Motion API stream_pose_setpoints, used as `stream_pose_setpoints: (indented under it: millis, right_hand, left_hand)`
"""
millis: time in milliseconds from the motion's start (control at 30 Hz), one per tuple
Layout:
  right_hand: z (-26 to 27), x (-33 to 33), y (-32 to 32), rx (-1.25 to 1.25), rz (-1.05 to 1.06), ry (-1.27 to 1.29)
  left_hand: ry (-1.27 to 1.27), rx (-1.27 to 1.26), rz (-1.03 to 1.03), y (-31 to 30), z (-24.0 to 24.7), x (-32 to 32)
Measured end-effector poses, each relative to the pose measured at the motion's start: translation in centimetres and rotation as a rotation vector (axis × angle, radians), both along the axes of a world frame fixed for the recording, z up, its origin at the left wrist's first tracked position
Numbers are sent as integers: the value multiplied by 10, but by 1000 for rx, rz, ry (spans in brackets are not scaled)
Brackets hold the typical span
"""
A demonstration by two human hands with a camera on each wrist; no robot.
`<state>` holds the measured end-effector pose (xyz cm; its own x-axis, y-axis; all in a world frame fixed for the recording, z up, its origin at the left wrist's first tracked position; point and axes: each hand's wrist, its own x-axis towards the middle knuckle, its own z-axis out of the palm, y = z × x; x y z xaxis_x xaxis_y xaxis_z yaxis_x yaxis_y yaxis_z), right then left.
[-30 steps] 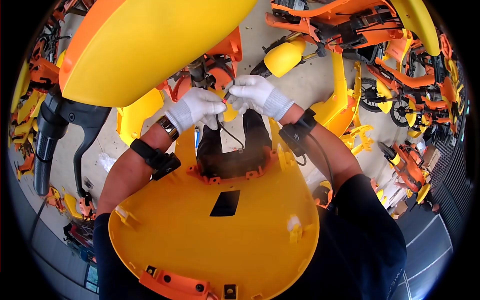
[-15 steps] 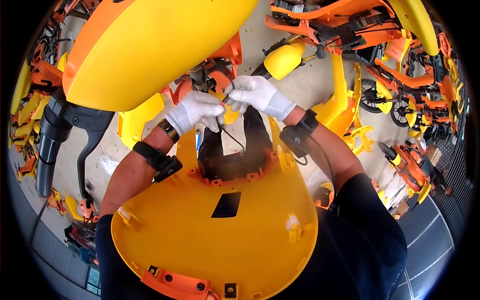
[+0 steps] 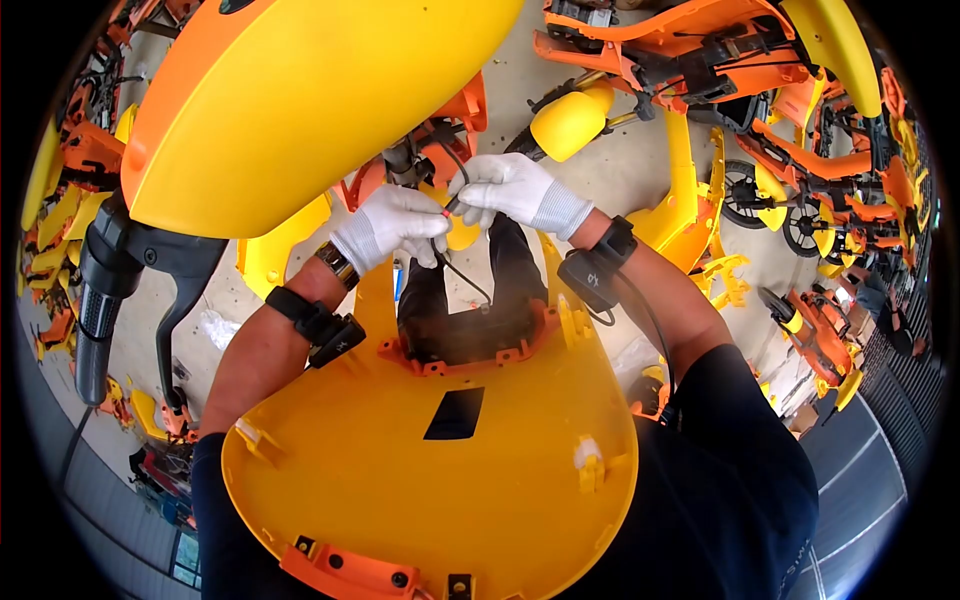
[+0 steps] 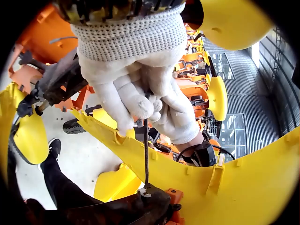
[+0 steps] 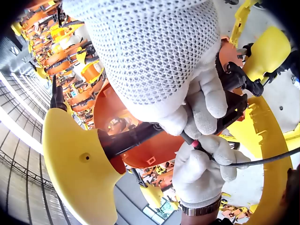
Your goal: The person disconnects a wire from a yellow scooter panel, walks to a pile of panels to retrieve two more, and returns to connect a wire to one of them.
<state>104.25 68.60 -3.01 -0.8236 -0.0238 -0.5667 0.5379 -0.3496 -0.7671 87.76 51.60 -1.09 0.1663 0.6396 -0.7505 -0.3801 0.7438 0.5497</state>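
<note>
Both hands wear white knit gloves and meet in front of the body. My left hand (image 3: 385,228) pinches a thin black cable (image 4: 146,161) that rises from a hole in a dark part below. Opposite it, my right hand (image 3: 515,192) grips another dark cable coming from above. Between the fingertips, a cable connector (image 5: 195,144) with a red ring shows where the two cables meet; cannot tell how far its halves are joined. A big yellow panel (image 3: 520,430) with orange brackets lies below the hands, close to the torso.
A yellow and orange cover (image 3: 330,110) overhangs the hands at upper left. Beside it stand a black handlebar grip (image 3: 97,310) and brake lever (image 3: 180,310). Partly built orange scooters (image 3: 700,50) and loose yellow panels (image 3: 675,210) fill the floor to the right.
Both hands keep their hold at the connector, with only slight finger movement. The cover at upper left and the panel shift a little in the head view.
</note>
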Motion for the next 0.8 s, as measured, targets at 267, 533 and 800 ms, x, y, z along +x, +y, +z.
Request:
stream_pose_setpoints:
  millis: [267, 533, 800]
  right_hand:
    - [2, 2, -4, -20, -30, -62]
    - [-2, 5, -9, -111, -85, -98]
    - [-1, 4, -7, -137, -145, -63]
  left_hand:
    - [117, -13, -6, 0, -8, 3]
    - [221, 0, -61, 4, -1, 5]
    - [101, -42, -34, -1, -12, 4]
